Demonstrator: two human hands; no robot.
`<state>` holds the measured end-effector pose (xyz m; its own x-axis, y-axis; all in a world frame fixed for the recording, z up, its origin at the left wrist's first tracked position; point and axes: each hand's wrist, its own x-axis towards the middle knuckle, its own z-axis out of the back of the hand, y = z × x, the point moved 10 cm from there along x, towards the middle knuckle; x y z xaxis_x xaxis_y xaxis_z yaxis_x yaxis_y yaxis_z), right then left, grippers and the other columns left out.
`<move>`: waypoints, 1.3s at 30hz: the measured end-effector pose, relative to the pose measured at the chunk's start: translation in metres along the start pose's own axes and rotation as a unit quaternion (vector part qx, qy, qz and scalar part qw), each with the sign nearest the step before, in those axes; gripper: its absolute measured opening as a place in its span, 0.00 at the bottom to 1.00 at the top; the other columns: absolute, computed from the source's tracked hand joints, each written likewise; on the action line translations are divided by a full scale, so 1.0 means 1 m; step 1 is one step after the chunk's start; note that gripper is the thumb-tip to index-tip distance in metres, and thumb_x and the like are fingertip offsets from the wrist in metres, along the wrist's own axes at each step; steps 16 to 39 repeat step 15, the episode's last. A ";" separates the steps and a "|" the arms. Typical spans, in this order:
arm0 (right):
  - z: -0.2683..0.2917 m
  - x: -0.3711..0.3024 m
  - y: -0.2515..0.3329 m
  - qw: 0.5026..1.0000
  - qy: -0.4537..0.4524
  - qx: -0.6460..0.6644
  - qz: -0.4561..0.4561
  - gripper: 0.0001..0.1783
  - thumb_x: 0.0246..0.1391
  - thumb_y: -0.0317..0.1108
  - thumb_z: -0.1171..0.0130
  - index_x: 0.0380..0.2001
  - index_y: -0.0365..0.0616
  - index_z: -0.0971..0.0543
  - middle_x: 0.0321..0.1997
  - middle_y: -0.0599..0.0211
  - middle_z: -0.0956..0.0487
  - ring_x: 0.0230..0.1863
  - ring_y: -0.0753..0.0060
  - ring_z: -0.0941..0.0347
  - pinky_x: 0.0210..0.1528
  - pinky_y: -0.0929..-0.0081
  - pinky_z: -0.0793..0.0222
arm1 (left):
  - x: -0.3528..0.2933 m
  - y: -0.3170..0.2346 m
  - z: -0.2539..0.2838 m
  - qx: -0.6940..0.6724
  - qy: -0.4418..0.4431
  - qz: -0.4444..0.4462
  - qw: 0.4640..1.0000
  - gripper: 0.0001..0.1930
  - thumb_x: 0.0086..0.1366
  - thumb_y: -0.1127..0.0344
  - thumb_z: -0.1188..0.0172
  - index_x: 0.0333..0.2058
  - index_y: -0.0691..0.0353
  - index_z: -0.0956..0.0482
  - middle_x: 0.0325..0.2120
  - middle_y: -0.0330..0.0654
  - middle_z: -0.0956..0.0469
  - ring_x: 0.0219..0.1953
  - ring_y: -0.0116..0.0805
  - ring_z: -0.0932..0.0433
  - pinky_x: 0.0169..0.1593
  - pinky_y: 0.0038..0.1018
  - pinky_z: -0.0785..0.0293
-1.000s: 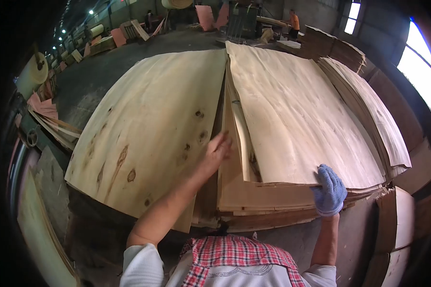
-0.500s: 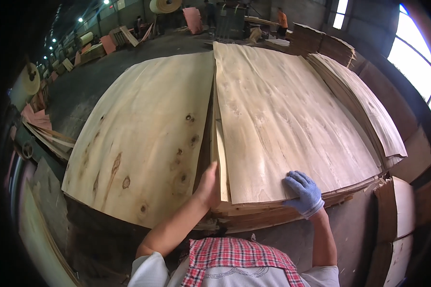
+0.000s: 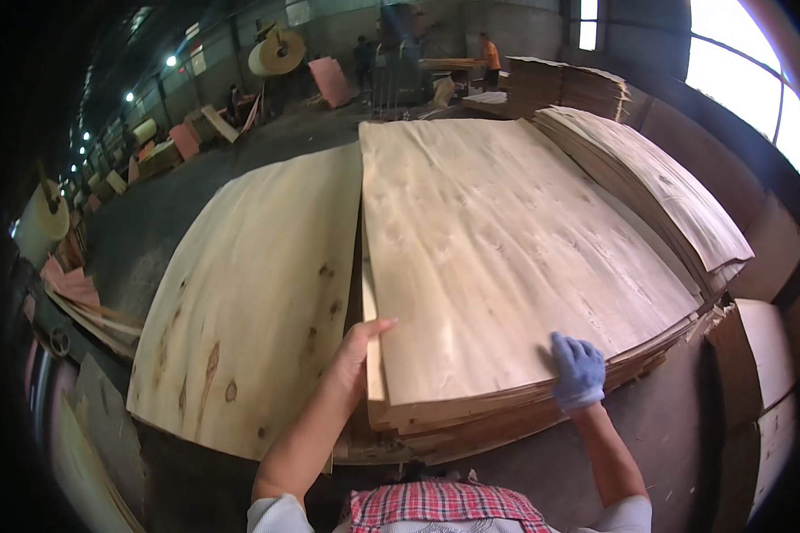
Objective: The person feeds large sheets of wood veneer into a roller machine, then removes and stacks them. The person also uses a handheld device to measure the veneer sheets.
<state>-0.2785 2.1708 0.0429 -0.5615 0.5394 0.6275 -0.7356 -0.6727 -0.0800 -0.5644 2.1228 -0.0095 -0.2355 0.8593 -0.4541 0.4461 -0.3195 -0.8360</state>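
Note:
A large pale veneer sheet with a wavy surface lies on top of a stack in the middle. My left hand, bare, is at its left edge near the front corner. The thumb lies over the top of the sheet; the other fingers are hidden along the side. In a light blue glove, my right hand rests at the sheet's front edge, right of its middle, with its fingers laid on top, slightly apart. Its thumb cannot be made out. Left of the stack lies another veneer sheet with dark knots.
A narrower veneer stack adjoins on the right, and a taller one stands behind. Upright boards are at the right. Across the floor are a large roll, a pink sheet and a person in orange.
My view has shifted, so the stacks sit lower and further left. My left thumb now lies on the sheet's top. The gloved hand has slid right along the front edge.

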 end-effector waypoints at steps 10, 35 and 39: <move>-0.016 0.024 0.012 0.986 0.087 -0.048 0.130 0.15 0.40 0.31 0.52 0.36 0.39 0.32 0.29 0.62 0.30 0.32 0.63 0.32 0.33 0.67 0.37 | 0.067 0.033 0.050 -0.087 0.066 0.010 0.994 0.17 0.51 0.66 0.42 0.38 0.71 0.29 0.32 0.48 0.25 0.32 0.40 0.24 0.39 0.35 0.26; -0.011 0.019 -0.023 0.968 0.204 -0.059 0.130 0.22 0.37 0.32 0.48 0.40 0.37 0.34 0.32 0.61 0.29 0.36 0.60 0.32 0.34 0.65 0.36 | 0.035 0.020 0.008 -0.082 0.042 -0.052 0.994 0.21 0.50 0.67 0.40 0.41 0.73 0.31 0.32 0.49 0.26 0.34 0.44 0.25 0.39 0.39 0.26; -0.011 0.019 -0.023 0.968 0.204 -0.059 0.130 0.22 0.37 0.32 0.48 0.40 0.37 0.34 0.32 0.61 0.29 0.36 0.60 0.32 0.34 0.65 0.36 | 0.035 0.020 0.008 -0.082 0.042 -0.052 0.994 0.21 0.50 0.67 0.40 0.41 0.73 0.31 0.32 0.49 0.26 0.34 0.44 0.25 0.39 0.39 0.26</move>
